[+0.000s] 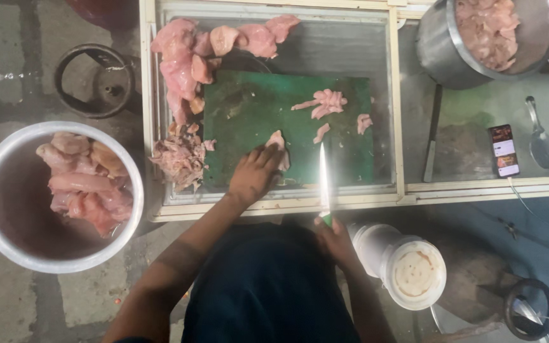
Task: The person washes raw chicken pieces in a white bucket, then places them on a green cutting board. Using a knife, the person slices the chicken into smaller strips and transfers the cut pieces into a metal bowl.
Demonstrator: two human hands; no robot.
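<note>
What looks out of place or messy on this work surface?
A phone lies with its screen lit beside the raw meat work. Meat scraps are heaped off the left edge of the green cutting board, not on it.

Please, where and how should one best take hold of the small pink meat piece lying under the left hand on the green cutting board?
Pinch the small pink meat piece at its far end, coming from above. That end shows beyond the left hand; the long steel knife in the right hand lies to its right.

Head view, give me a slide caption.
Left hand presses raw chicken on green board; right hand holds knife.
</note>
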